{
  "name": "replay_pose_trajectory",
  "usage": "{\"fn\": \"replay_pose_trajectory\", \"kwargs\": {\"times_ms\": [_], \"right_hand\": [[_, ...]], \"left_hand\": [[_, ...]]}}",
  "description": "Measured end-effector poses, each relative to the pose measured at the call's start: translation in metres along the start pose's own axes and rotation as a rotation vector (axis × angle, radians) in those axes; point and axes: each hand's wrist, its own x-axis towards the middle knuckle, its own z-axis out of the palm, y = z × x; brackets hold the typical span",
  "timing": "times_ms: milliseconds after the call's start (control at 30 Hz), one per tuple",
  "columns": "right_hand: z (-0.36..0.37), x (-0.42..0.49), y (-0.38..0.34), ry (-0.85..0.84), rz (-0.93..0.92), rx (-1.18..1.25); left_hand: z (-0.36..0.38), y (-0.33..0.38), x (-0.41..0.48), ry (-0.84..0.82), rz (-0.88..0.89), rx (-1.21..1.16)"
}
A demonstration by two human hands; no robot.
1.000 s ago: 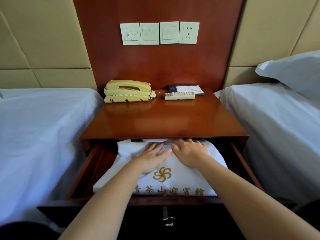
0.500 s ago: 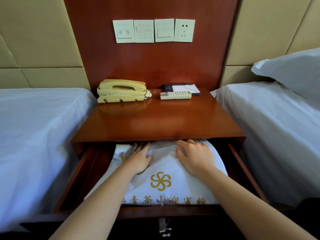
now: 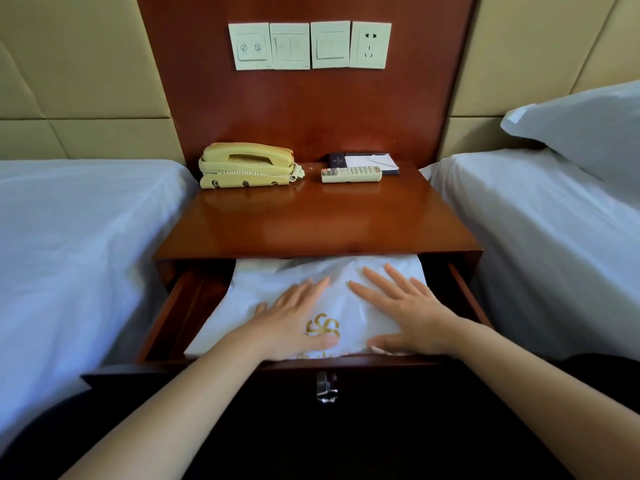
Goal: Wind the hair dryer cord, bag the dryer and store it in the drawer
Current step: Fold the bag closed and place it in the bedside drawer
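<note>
Your left hand [image 3: 294,322] and right hand [image 3: 407,315] now nearer the drawer [image 3: 166,317] front, fingers [image 3: 375,280] straight, spread, flat on the bag [image 3: 263,285]

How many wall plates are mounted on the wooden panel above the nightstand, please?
4, side by side in one row: far-left plate, second plate, third plate, and socket plate at far right. None appears hidden.

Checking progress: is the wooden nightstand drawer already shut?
No, the brown wooden drawer stands pulled out, with the white gold-logo bag lying inside it.
</note>
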Motion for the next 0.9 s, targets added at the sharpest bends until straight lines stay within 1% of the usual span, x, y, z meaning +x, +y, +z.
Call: {"fn": "replay_pose_trajectory", "kwargs": {"times_ms": [100,233,300,367,433,500,533,600,667,700,767,833,900], "right_hand": [[-0.001,0.012,0.004,0.046,0.035,-0.121],[-0.009,0.022,0.005,0.138,0.059,-0.241],[-0.014,0.021,0.007,0.207,0.044,-0.263],[-0.019,0.017,0.010,0.225,0.037,-0.267],[-0.024,0.012,0.012,0.217,0.044,-0.216],[-0.026,0.009,0.010,0.223,0.054,-0.106],[-0.026,0.008,0.007,0.223,0.058,-0.030],[-0.023,0.007,-0.002,0.190,0.066,0.097],[-0.019,0.006,-0.011,0.130,0.064,0.135],[-0.017,0.005,-0.015,0.091,0.069,0.128],[-0.014,0.004,-0.021,0.022,0.090,0.062],[-0.011,0.006,-0.024,0.032,0.095,-0.017],[-0.011,0.007,-0.024,0.072,0.095,-0.073]], "left_hand": [[-0.004,0.000,0.011,0.003,-0.065,0.078],[-0.010,-0.004,0.028,0.022,-0.121,0.103],[-0.012,-0.007,0.032,0.024,-0.152,0.094],[-0.014,-0.012,0.033,0.007,-0.184,0.059],[-0.016,-0.021,0.033,-0.009,-0.180,0.007],[-0.019,-0.029,0.033,-0.013,-0.140,-0.091],[-0.021,-0.030,0.031,0.007,-0.109,-0.153],[-0.023,-0.024,0.022,0.101,-0.037,-0.268],[-0.025,-0.011,0.009,0.182,0.054,-0.327],[-0.025,-0.004,0.002,0.185,0.091,-0.314],[-0.022,0.004,-0.006,0.163,0.119,-0.195],[-0.019,0.006,-0.011,0.150,0.077,-0.023],[-0.018,0.006,-0.012,0.177,0.054,0.078]]}}
